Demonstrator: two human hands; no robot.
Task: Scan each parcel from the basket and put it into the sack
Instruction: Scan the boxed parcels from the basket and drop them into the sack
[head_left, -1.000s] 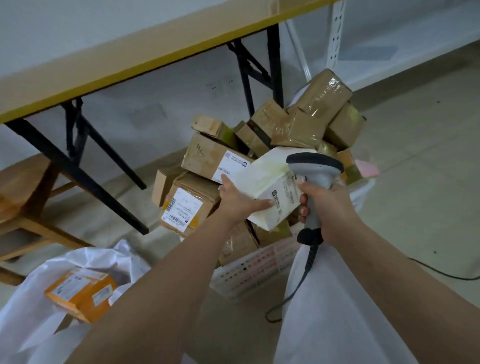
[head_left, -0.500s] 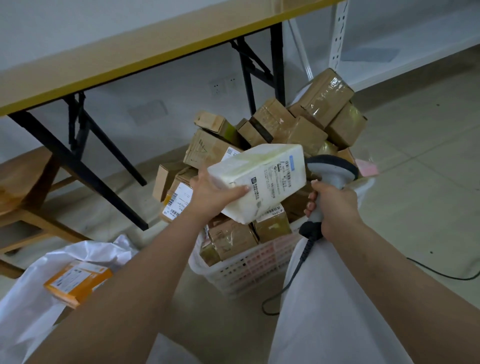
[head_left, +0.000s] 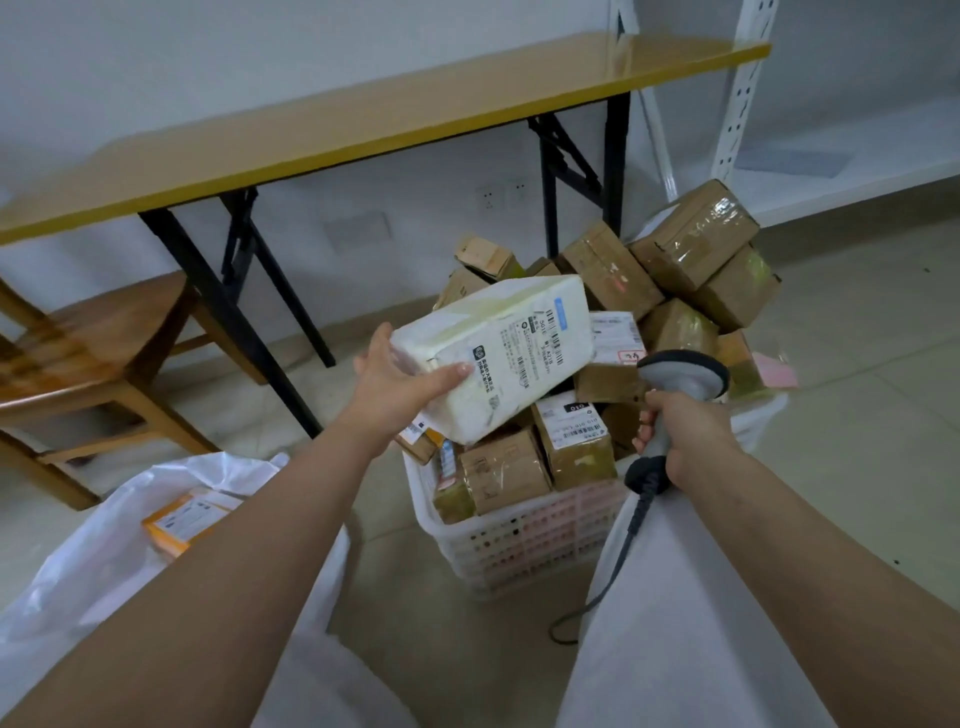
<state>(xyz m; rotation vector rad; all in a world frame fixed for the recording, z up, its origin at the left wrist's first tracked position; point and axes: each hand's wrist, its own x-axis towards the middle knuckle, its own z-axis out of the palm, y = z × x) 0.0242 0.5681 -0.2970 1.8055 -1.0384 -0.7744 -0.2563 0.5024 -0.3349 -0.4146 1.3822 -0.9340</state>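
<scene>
My left hand (head_left: 400, 384) grips a white parcel (head_left: 498, 358) by its left end, holding it above the white plastic basket (head_left: 524, 540). A printed barcode label faces up and right on the parcel. To the right of the parcel, my right hand (head_left: 680, 431) is shut on the handle of a grey barcode scanner (head_left: 683, 376), its head level with the parcel's lower right corner. The basket is heaped with several brown taped cardboard parcels (head_left: 691, 244). At lower left the white sack (head_left: 104, 551) lies open with an orange parcel (head_left: 187, 517) inside.
A yellow-topped folding table (head_left: 332, 130) with black legs stands behind the basket. A wooden chair (head_left: 88, 353) is at the left. White metal shelving (head_left: 748, 88) rises at the right. The scanner cable (head_left: 613, 577) hangs past my white-clad knee to the tiled floor.
My left hand has lifted the white parcel up and to the left, away from the scanner, with its label turned upward. The scanner hand has drawn slightly right and down.
</scene>
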